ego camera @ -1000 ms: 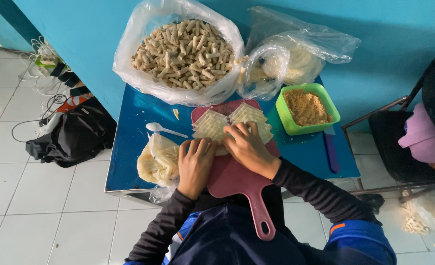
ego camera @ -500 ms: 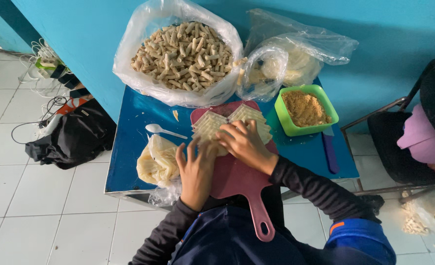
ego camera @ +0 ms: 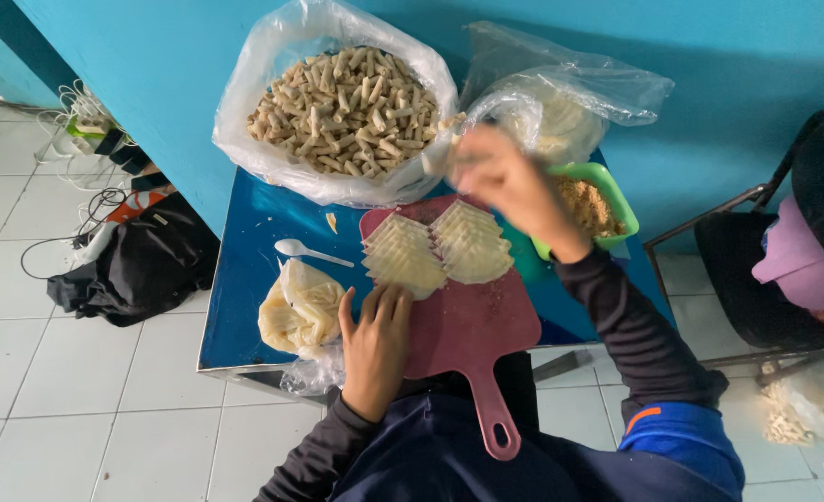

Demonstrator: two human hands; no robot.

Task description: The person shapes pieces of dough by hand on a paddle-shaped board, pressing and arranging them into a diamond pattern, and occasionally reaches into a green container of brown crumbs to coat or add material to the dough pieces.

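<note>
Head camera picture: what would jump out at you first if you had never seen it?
The big clear bag of small rolled snacks at the back of the blue table grabs the eye first. Next come the two fans of pale wrappers on the pink cutting board, with the left hand resting at the board's edge. The right hand is a blur above the green tub of filling.

- One head-worn view looks steeply down from above the person's own chest and arms.
- It faces the blue wall [ego camera: 617, 56] at the far side.
- The blue tabletop [ego camera: 245, 279] sits close below, mid-frame.
- Tiled floor [ego camera: 59, 409] shows left and right.
</note>
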